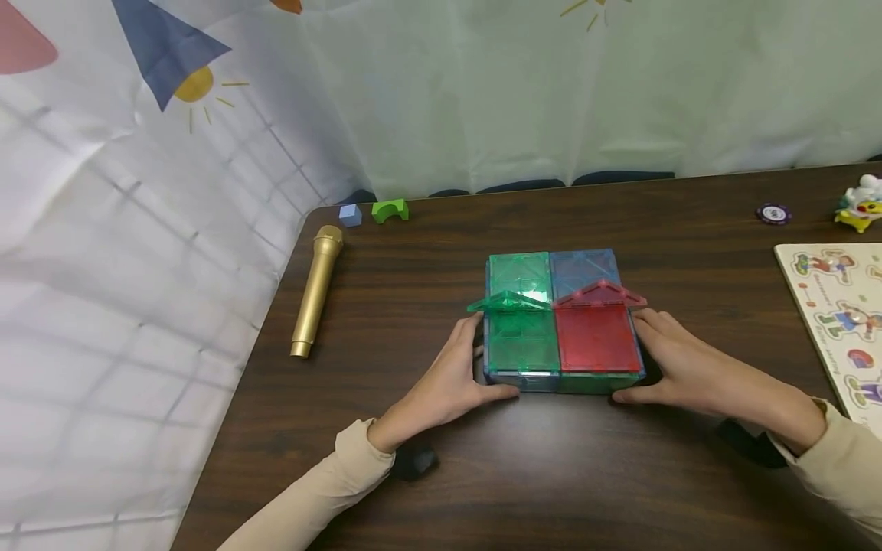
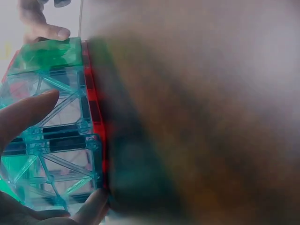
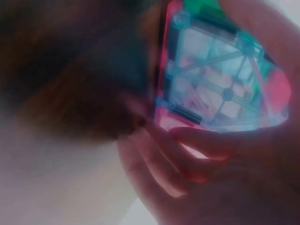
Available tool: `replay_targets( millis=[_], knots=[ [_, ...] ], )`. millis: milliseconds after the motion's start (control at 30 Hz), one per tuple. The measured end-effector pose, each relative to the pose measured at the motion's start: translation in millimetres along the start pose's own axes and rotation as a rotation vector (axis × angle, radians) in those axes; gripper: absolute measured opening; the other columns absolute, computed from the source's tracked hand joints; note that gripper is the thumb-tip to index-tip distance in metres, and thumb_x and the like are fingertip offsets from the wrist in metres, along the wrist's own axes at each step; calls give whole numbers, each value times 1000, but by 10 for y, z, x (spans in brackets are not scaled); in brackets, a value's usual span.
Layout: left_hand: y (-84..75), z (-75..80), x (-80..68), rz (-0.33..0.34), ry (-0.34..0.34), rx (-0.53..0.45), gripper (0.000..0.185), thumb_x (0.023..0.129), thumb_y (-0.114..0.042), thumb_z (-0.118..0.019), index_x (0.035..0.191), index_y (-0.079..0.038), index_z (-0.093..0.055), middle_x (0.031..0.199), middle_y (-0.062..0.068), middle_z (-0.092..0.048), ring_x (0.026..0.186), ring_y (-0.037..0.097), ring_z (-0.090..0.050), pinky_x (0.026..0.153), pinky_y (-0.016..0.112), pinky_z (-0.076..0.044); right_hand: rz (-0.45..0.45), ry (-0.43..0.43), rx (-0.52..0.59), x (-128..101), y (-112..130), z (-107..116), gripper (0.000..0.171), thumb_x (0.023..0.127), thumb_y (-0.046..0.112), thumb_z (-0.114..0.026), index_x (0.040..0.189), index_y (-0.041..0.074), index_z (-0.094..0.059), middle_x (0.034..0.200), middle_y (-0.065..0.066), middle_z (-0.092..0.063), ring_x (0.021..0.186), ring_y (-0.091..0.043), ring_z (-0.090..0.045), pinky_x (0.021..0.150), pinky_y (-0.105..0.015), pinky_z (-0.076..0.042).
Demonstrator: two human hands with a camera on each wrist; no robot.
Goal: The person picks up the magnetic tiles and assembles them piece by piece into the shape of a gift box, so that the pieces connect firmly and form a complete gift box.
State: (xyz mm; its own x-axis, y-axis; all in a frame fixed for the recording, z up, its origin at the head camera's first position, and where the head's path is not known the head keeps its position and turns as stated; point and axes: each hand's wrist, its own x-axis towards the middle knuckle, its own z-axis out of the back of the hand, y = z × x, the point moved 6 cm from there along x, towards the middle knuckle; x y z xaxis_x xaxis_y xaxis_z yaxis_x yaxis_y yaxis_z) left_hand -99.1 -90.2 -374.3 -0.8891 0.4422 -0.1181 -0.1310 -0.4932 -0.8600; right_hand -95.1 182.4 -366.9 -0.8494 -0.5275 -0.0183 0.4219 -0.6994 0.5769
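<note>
A box built of translucent magnetic tiles (image 1: 522, 348) lies on the brown table. Its top shows green, blue and red squares, and a green triangle tile (image 1: 510, 301) and a red triangle tile (image 1: 601, 294) cross the middle. My left hand (image 1: 444, 386) grips the left side, thumb at the front edge. On the opposite side my right hand (image 1: 689, 369) holds the box, its thumb also along the front. Blue-framed side tiles (image 2: 63, 157) fill the left wrist view beside the left fingers. A blue side tile (image 3: 211, 79) shows between the right thumb and curled fingers.
To the left lies a gold microphone (image 1: 317, 291). A light blue cube (image 1: 350, 215) and a green arch block (image 1: 390, 210) sit by the back edge. At right are a poker chip (image 1: 774, 213), a small figurine (image 1: 861, 204) and a picture puzzle board (image 1: 830, 298).
</note>
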Motion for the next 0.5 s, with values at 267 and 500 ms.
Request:
replay_targets(
  millis=[267, 500],
  knots=[
    [6, 159, 429, 7, -34, 68, 114, 79, -22, -94, 163, 1, -20, 156, 20, -36, 143, 35, -46, 113, 45, -46, -52, 33, -10, 318, -146, 156, 96, 76, 37, -95, 143, -14, -48, 139, -35, -50, 126, -52, -46, 99, -72, -44],
    [63, 248, 821, 38, -45, 11, 115, 82, -21, -92, 165, -2, -15, 159, 20, -31, 144, 35, -47, 113, 43, -46, -47, 3, 39, 592, -342, 285, 84, 82, 24, -91, 144, -13, -48, 138, -35, -49, 127, -51, -43, 102, -73, -40]
  ],
)
